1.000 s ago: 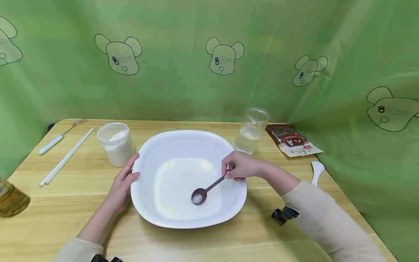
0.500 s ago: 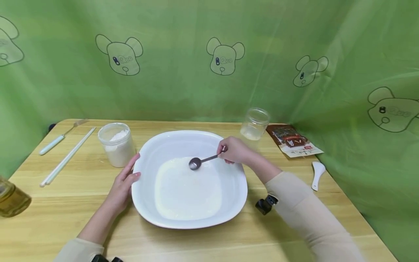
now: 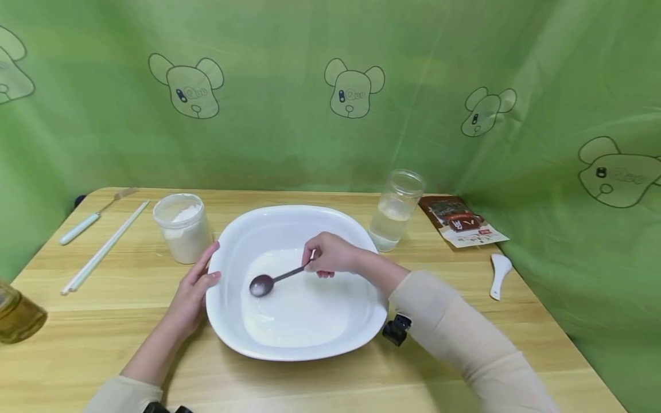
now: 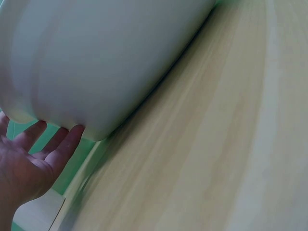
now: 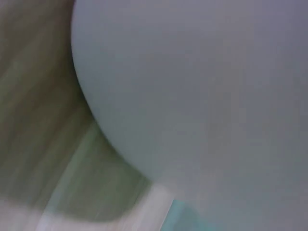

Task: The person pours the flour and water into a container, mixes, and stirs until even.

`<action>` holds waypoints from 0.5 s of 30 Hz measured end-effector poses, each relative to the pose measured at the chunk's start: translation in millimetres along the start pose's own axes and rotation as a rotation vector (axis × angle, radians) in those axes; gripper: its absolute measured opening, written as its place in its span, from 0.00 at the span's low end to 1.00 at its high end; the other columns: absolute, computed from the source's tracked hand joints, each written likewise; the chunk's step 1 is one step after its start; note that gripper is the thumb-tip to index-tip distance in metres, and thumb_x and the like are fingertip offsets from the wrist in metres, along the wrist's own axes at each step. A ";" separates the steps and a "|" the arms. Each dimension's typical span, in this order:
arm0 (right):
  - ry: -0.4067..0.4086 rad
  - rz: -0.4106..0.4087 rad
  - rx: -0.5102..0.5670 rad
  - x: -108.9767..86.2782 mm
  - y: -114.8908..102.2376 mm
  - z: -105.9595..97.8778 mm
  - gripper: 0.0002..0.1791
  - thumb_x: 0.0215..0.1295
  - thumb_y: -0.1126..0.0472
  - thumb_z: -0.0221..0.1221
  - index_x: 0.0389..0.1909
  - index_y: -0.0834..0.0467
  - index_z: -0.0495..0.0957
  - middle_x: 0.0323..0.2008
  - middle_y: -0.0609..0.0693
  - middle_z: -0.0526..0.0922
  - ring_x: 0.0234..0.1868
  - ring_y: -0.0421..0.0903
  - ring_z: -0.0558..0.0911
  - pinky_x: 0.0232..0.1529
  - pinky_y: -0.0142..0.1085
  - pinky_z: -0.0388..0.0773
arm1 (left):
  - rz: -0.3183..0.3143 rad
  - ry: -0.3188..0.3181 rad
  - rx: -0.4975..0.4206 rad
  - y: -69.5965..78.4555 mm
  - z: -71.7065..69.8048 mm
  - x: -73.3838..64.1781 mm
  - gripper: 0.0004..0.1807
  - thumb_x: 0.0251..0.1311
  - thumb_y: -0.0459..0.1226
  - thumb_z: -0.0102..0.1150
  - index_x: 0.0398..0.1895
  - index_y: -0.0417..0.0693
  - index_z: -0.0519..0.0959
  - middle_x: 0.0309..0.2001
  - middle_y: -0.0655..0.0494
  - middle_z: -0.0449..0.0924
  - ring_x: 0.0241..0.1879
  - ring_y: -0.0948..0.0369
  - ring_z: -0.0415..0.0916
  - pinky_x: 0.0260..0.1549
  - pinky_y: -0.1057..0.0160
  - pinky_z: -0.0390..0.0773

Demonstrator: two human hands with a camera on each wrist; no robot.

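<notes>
A large white basin (image 3: 299, 213) stands on the table, its floor covered by a thin layer of whitish liquid. My right hand (image 3: 333, 252) is over the basin's right half and pinches the handle of a dark brown spoon (image 3: 261, 285), whose bowl points left, low over the basin floor. At the left rim rests my left hand (image 3: 192, 298). In the left wrist view its extended fingers (image 4: 67, 147) press their tips against the outer wall. Only the basin's outside (image 5: 192, 96) shows in the right wrist view; the hand there is hidden.
A jar of white powder (image 3: 187, 238) stands left of the basin, beyond the left hand. Behind right are a glass of clear liquid (image 3: 392, 221) and a packet (image 3: 463, 222). A white spoon (image 3: 500, 276), chopsticks (image 3: 105, 246), a fork (image 3: 82, 228) and an amber jar (image 3: 20, 315) lie around.
My right hand first moves back towards the far right rim with the spoon, then left and forward over the basin. The spoon's bowl shifts to the left side. My left hand stays at the rim.
</notes>
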State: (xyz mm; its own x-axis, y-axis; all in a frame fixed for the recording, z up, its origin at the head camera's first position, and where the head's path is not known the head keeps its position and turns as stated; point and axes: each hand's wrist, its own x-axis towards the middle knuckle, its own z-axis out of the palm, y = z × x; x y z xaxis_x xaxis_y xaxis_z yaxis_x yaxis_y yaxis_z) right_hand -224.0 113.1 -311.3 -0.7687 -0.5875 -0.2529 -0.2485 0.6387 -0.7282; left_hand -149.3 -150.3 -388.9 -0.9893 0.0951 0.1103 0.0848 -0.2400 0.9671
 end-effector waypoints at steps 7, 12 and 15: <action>-0.161 -0.029 -0.020 -25.2 -1.0 -0.5 0.02 0.51 0.71 0.57 0.23 0.63 0.76 0.09 0.51 0.71 0.09 0.40 0.67 0.10 0.28 0.65 | -0.005 -0.001 0.004 -0.3 0.2 0.9 0.29 0.59 0.34 0.44 0.65 0.53 0.53 0.63 0.42 0.46 0.44 0.65 0.69 0.37 0.64 0.75; -0.205 0.009 -0.054 -45.7 6.7 -17.4 0.05 0.49 0.73 0.56 0.22 0.60 0.76 0.09 0.50 0.70 0.09 0.40 0.66 0.10 0.26 0.63 | -0.010 0.004 0.003 -0.7 0.0 1.0 0.29 0.59 0.34 0.44 0.65 0.53 0.53 0.63 0.42 0.47 0.43 0.65 0.69 0.36 0.64 0.75; -0.196 0.014 -0.085 -55.0 11.8 -28.9 0.06 0.48 0.74 0.56 0.21 0.61 0.75 0.08 0.49 0.69 0.09 0.39 0.65 0.09 0.26 0.63 | -0.008 0.008 0.002 -1.1 -0.3 0.2 0.29 0.59 0.34 0.44 0.65 0.53 0.53 0.62 0.42 0.47 0.43 0.65 0.70 0.36 0.64 0.75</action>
State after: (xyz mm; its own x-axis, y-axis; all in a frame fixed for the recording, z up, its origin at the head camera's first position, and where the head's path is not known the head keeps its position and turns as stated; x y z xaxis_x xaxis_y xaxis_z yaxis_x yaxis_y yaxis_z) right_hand -201.7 167.3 -287.5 -0.6451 -0.6586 -0.3873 -0.2940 0.6819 -0.6698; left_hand -149.7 -150.3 -390.0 -0.9910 0.0888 0.1007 0.0771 -0.2377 0.9683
